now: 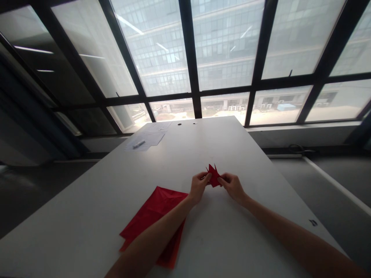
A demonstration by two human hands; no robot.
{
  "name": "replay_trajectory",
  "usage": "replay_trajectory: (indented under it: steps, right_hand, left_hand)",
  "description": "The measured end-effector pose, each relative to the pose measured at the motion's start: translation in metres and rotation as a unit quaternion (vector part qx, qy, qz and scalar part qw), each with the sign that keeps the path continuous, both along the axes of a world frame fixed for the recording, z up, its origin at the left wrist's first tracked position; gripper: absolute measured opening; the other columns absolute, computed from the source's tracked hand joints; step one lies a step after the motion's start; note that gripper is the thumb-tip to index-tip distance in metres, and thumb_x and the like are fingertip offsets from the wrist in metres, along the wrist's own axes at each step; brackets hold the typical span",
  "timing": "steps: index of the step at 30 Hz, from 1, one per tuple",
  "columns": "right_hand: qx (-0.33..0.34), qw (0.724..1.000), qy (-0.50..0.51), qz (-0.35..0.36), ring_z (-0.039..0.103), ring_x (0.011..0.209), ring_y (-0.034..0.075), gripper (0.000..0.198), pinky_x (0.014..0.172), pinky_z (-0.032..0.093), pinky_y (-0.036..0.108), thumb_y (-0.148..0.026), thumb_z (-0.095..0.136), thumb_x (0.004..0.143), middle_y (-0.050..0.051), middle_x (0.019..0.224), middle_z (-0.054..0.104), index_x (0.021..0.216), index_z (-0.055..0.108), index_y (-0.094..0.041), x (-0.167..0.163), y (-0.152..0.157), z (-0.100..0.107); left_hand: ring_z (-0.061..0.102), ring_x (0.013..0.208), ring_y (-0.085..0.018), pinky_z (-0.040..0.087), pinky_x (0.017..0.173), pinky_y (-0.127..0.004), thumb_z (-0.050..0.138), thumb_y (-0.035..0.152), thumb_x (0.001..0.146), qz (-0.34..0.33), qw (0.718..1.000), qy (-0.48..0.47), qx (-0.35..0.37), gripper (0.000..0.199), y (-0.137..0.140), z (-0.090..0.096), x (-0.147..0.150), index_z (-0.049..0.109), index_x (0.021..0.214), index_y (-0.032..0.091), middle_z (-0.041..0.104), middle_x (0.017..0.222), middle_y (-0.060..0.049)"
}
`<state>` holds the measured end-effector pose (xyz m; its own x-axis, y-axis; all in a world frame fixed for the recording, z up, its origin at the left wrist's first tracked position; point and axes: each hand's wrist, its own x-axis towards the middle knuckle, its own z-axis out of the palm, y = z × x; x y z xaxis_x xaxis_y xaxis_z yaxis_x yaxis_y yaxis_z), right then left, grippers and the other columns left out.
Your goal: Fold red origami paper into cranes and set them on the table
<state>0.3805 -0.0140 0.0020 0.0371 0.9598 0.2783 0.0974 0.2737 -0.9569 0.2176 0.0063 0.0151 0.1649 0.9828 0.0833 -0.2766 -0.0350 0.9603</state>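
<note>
A small folded red paper piece point(213, 177), with pointed tips sticking up at its top, is held just above the white table. My left hand point(199, 184) pinches its left side between thumb and fingers. On its right side, my right hand point(232, 185) grips the lower edge the same way. Larger red paper sheets point(158, 210), creased and overlapping, lie on the table to the left, partly hidden under my left forearm.
The long white table point(116, 200) stretches toward the tall windows point(224, 42). White papers point(156, 135) lie at its far left with a white marker-like stick point(139, 144) on them. A small dark mark point(313, 222) is near the right edge. Two round holes are at the far end.
</note>
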Motion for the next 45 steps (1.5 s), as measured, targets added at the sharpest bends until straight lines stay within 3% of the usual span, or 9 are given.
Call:
replay_trajectory:
  steps: [5,13,23,27,33,36,42,45]
  right_hand:
    - [-0.031,0.999,0.014,0.033,0.057,0.055,0.015,0.038,0.049,0.042,0.025,-0.050,0.067,0.078,0.006,0.069,0.071,0.085,0.073,-0.013,-0.002,-0.001,0.002]
    - [-0.025,0.998,0.013,0.050,0.058,0.058,0.016,0.029,0.056,0.044,0.026,-0.042,0.068,0.078,0.004,0.065,0.069,0.078,0.074,-0.013,0.000,0.001,0.000]
    - [-0.017,0.998,0.014,0.054,0.060,0.064,0.017,0.030,0.059,0.045,0.027,-0.042,0.068,0.080,0.006,0.074,0.072,0.083,0.073,-0.013,0.001,0.005,-0.009]
    - [-0.037,0.998,0.021,0.050,0.055,0.057,0.015,0.034,0.053,0.040,0.026,-0.045,0.068,0.078,0.004,0.069,0.069,0.083,0.072,-0.012,0.000,0.002,-0.002]
    - [-0.051,0.997,0.022,0.044,0.049,0.053,0.012,0.035,0.050,0.036,0.025,-0.046,0.067,0.078,0.003,0.065,0.066,0.082,0.071,-0.011,0.002,0.003,-0.001]
    - [-0.059,0.997,0.029,0.042,0.048,0.052,0.012,0.035,0.049,0.036,0.025,-0.047,0.067,0.077,0.003,0.064,0.065,0.082,0.071,-0.012,0.004,0.003,-0.001]
    - [-0.065,0.995,0.043,0.057,0.048,0.052,0.012,0.035,0.049,0.036,0.025,-0.047,0.067,0.076,0.002,0.063,0.064,0.082,0.070,-0.013,0.006,0.003,0.000]
    - [-0.064,0.995,0.039,0.060,0.046,0.052,0.011,0.036,0.049,0.034,0.025,-0.048,0.068,0.076,0.001,0.061,0.062,0.080,0.070,-0.012,0.006,0.003,0.000]
  left_hand:
    - [0.064,0.067,-0.018,0.055,0.066,-0.032,0.082,0.047,0.068,0.010,1.000,0.014,0.014,0.041,0.000,0.000,-0.001,0.074,0.080,0.008,0.071,0.075,-0.009]
    - [0.064,0.073,-0.019,0.056,0.069,-0.033,0.081,0.045,0.071,0.010,0.999,-0.024,0.029,0.038,-0.001,0.004,0.000,0.075,0.085,0.010,0.071,0.082,-0.008]
    - [0.065,0.076,-0.019,0.055,0.075,-0.036,0.079,0.045,0.073,-0.009,0.998,-0.059,-0.008,0.038,0.002,0.001,-0.003,0.074,0.085,0.010,0.071,0.085,-0.010]
    - [0.063,0.079,-0.016,0.052,0.073,-0.030,0.077,0.041,0.076,0.025,0.998,-0.017,0.047,0.036,0.007,-0.001,-0.005,0.070,0.100,0.014,0.069,0.090,-0.007]
    - [0.057,0.078,-0.012,0.047,0.071,-0.024,0.077,0.032,0.078,0.009,0.990,0.035,0.137,0.024,0.012,-0.002,-0.012,0.064,0.089,0.015,0.063,0.085,-0.002]
    - [0.058,0.079,-0.013,0.047,0.072,-0.024,0.078,0.030,0.077,-0.005,0.988,0.030,0.152,0.024,0.012,0.000,-0.014,0.062,0.086,0.015,0.063,0.088,-0.004]
    - [0.061,0.077,-0.013,0.050,0.072,-0.027,0.076,0.031,0.079,-0.033,0.988,0.012,0.151,0.035,0.014,0.003,-0.014,0.063,0.109,0.018,0.066,0.089,-0.004]
    - [0.062,0.081,-0.014,0.050,0.074,-0.026,0.077,0.030,0.078,-0.020,0.985,0.034,0.166,0.031,0.015,0.002,-0.015,0.065,0.103,0.016,0.068,0.092,-0.006]
